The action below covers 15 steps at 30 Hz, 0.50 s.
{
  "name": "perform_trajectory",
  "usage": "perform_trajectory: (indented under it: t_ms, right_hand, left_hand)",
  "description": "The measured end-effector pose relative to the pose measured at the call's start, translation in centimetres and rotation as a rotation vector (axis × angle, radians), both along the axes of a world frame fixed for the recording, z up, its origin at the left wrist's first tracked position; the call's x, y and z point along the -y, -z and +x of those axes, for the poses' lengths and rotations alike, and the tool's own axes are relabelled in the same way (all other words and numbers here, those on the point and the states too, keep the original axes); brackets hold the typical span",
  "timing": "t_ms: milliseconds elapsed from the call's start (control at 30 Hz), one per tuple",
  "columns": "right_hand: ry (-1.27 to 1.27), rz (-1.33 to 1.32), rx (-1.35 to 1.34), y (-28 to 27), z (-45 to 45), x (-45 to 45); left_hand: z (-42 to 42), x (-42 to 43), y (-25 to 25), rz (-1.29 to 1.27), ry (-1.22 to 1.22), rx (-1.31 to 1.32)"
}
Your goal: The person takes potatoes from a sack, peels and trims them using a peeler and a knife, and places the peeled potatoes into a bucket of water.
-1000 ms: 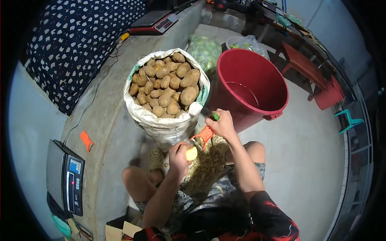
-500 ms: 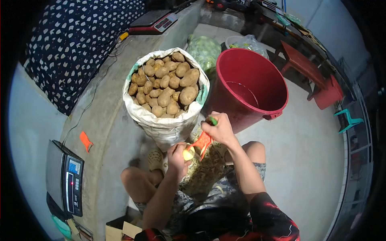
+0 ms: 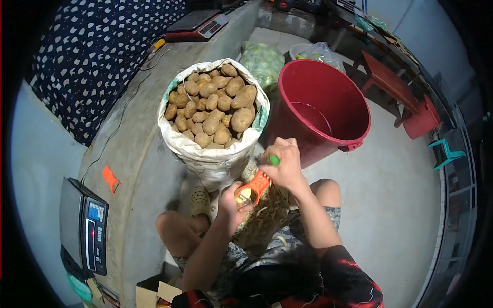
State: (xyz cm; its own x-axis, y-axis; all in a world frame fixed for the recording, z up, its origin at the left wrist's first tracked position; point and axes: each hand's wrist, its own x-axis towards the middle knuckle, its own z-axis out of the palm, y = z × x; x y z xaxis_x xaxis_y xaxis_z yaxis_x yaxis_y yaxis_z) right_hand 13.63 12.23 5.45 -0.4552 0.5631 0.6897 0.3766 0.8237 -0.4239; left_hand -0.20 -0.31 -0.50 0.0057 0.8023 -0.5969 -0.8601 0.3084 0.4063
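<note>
Clasping a pale, peeled potato (image 3: 243, 195) in the curled fingers of the left hand (image 3: 231, 205), just below the centre of the frame, gripped an orange peeler (image 3: 262, 180) in the closed right hand (image 3: 282, 163), with a green piece (image 3: 274, 160) showing at the fist. Laid the peeler's looped head over the potato; could not tell whether blade met flesh. Had a heap of peelings (image 3: 264, 220) between bent legs, lower centre.

Faced a white woven sack (image 3: 215, 165) above and left of centre, brimming with brown potatoes (image 3: 211, 124). Saw a big red bin (image 3: 287, 136) just right of it, and a bag of green stuff (image 3: 263, 64) behind the two, top centre.

Noted a smooth grey floor (image 3: 380, 205) spreading across the right, reaching a red-brown bench (image 3: 390, 84), a red bucket (image 3: 421, 120) and a turquoise stool (image 3: 448, 154). Noted, down the left, a worn concrete ledge (image 3: 131, 169) bearing a dark scale (image 3: 96, 238) at lower left, an orange object (image 3: 110, 178) above it, and a red scale (image 3: 190, 36) near the top. Saw a dark patterned cloth (image 3: 108, 56) hanging at upper left.
</note>
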Motion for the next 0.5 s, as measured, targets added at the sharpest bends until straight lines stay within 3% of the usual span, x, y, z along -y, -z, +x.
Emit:
perform_trajectory:
  t_ms: [33,67,133,167,200,267,300,400,467,500]
  right_hand:
    - [0.119,-0.228,0.061,2.1,0.3,-0.8]
    - [0.123,-0.224,0.062,3.9,0.8,-1.7]
    - [0.153,-0.802,-0.117,5.1,0.8,-3.0]
    - [0.103,-0.882,-0.182,5.9,1.0,-2.9]
    - [0.102,-0.883,-0.178,5.0,0.8,-2.1]
    - [-0.042,-0.237,-0.075,1.4,0.0,0.2]
    - [-0.031,-0.092,-0.062,0.3,-0.3,0.8]
    - [-0.023,0.027,-0.106,0.7,0.2,-0.4]
    - [0.076,-0.036,-0.135,4.8,0.8,-2.8]
    - [0.093,-0.195,-0.204,5.4,1.1,-3.1]
  left_hand:
    - [-0.2,0.1,0.0,0.048,0.022,0.064]
    - [-0.4,0.2,0.1,0.097,0.040,0.128]
    - [-0.9,0.3,1.1,0.102,0.061,0.138]
    - [-1.1,0.5,1.5,0.123,0.081,0.210]
    - [-1.1,0.7,1.7,0.143,0.099,0.287]
    - [-0.5,0.3,-0.3,0.027,0.107,0.213]
    - [-0.5,0.5,-0.4,0.008,0.075,0.223]
    - [-0.7,0.4,0.6,0.002,0.066,0.239]
    - [-1.2,0.7,2.0,0.169,0.074,0.330]
    - [-1.5,0.6,2.0,0.165,0.109,0.279]
